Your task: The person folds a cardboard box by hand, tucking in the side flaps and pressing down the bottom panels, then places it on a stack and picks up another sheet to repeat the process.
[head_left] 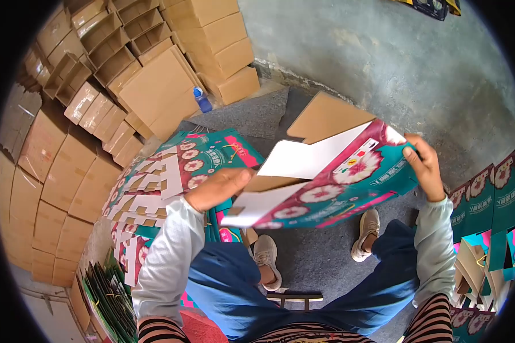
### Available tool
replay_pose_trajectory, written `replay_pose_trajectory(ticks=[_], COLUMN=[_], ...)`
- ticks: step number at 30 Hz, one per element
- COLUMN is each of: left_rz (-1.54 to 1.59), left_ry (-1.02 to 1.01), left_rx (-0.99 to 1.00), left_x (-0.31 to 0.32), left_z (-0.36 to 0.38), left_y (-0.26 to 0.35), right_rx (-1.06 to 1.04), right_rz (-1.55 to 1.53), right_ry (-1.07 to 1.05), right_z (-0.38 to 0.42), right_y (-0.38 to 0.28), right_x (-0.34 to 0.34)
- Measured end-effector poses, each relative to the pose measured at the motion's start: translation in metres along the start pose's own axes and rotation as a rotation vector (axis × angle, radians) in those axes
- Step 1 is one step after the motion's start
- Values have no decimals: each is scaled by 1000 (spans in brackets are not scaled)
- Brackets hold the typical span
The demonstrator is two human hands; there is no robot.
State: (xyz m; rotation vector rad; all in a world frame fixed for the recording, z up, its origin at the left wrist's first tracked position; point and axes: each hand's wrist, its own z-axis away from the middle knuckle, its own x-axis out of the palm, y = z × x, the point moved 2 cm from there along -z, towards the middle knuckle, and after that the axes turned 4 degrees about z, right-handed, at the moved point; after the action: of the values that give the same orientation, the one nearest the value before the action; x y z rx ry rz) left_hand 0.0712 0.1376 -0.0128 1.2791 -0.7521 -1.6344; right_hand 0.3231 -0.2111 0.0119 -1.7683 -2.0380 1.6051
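A partly folded cardboard carton (349,177), printed teal and magenta with flower pictures, is tilted in front of me above the floor. Its white and brown flaps stand open at the upper left. My right hand (426,166) grips the carton's right end, thumb on the printed face. At the left end, my left hand (223,187) has its thumb on top by the flaps and its other fingers hidden, closed on the carton's edge. Just beyond and below that hand lies a pile of similar flat printed cartons (197,154).
Brown boxes (68,171) are stacked along the left and back. A blue bottle (202,100) stands near a grey mat (246,114). More printed cartons (480,206) stand at the right, by the concrete wall (429,68). My shoes (266,260) rest on grey flooring.
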Motion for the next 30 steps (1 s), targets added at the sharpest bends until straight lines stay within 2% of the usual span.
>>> replay_pose_trajectory(ticks=[1, 3, 4, 6, 11, 14, 15, 18, 19, 22, 24, 26, 27, 30], left_rz=[25, 128, 146, 235, 59, 99, 151, 139, 143, 81, 156, 307, 349, 445], left_ry=[-26, -32, -62, -139, 82, 90, 131, 150, 226, 386, 481, 446, 432, 410], left_rx=[56, 326, 366, 269, 343, 369, 450, 172, 211, 215, 266, 181, 142, 26], left_x=[5, 28, 37, 51, 99, 130, 139, 146, 148, 135, 131, 132, 133, 128], left_z=[7, 13, 13, 15, -1, -9, -13, -16, -22, -53, -74, -101, -108, -126], left_y=[15, 34, 33, 43, 59, 40, 29, 20, 16, 8, 6, -14, -13, -15], right_rx=[45, 110, 109, 100, 254, 331, 338, 125, 209, 382, 428, 147, 25, 331], right_rz=[-58, -132, -170, -238, -439, -481, -439, -119, 57, -81, -260, -272, -7, 38], right_ry=[-28, -82, -76, -57, -196, -366, -385, -265, -210, -331, -564, -616, -465, -465], right_z=[-2, -6, -7, -12, -10, -5, -3, 6, 10, 24, 40, 55, 71, 72], right_y=[9, 23, 30, 45, 90, 95, 104, 120, 117, 69, 7, -31, -23, -11], right_x=[-5, -10, -9, 2, 17, 20, 25, 48, 56, 81, 96, 113, 125, 129])
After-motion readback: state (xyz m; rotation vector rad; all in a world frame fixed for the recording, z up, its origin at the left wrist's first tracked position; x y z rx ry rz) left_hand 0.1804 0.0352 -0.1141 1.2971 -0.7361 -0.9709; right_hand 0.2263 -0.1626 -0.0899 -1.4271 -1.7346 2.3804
